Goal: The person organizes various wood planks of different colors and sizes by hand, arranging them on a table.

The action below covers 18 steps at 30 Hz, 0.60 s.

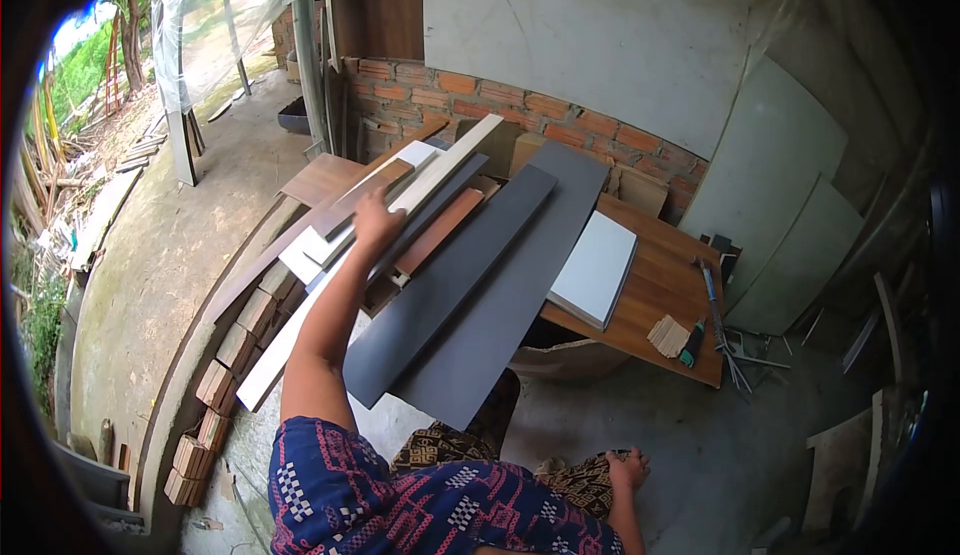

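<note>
My left hand (378,220) reaches over a pile of boards, its fingers curled at the pale narrow boards. Which board it grips is hard to make out. A short brown strip (362,197) lies just left of the fingers, and a long off-white strip (450,167) runs up beyond the hand. Right of my forearm a dark grey narrow board (470,270) rests on a wider dark grey board (535,265). My right hand (628,468) lies on the patterned cloth over my knee, fingers apart, holding nothing.
A brown tabletop (655,285) bears a stack of white panels (596,267), a hammer (711,295), a green-and-black cutter (692,345) and small wood pieces (667,336). Bricks (200,455) line the left ledge. A brick wall (545,107) and grey sheets stand behind.
</note>
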Each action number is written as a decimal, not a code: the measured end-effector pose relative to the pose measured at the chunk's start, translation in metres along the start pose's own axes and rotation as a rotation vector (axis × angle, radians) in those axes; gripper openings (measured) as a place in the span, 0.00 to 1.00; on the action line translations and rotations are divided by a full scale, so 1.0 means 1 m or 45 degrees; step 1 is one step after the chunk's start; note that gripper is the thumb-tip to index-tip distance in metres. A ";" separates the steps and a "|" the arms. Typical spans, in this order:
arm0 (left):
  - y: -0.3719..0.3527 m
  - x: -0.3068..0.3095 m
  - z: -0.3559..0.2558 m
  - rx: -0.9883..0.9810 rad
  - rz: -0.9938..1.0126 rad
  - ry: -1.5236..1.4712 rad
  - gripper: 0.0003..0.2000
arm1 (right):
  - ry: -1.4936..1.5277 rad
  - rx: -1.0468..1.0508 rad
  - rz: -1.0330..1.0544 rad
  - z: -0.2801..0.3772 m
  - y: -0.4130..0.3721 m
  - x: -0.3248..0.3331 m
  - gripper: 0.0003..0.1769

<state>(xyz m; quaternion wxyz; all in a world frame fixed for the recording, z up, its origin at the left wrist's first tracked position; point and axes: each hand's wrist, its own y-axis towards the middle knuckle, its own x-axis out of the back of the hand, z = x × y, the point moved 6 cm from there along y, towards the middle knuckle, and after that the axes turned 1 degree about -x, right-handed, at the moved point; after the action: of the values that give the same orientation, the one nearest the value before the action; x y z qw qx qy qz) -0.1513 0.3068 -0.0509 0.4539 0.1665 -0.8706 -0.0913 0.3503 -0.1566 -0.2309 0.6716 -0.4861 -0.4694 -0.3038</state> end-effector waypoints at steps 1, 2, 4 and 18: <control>0.013 0.006 0.027 0.041 -0.004 0.151 0.31 | 0.002 0.000 0.001 0.000 -0.002 0.000 0.37; 0.019 0.015 0.047 0.082 0.003 0.254 0.33 | 0.008 -0.006 0.004 0.001 -0.003 -0.001 0.37; 0.023 0.022 0.080 0.181 0.106 0.353 0.35 | -0.020 -0.009 -0.004 0.003 -0.006 -0.003 0.38; 0.013 0.034 0.076 0.025 0.017 0.542 0.29 | -0.023 0.028 -0.036 -0.003 -0.012 -0.003 0.40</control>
<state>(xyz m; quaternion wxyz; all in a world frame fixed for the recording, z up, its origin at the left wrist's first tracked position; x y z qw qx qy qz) -0.2340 0.3066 -0.0643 0.6267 0.1806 -0.7569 -0.0426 0.3402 -0.1633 -0.2295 0.6684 -0.4745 -0.4856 -0.3038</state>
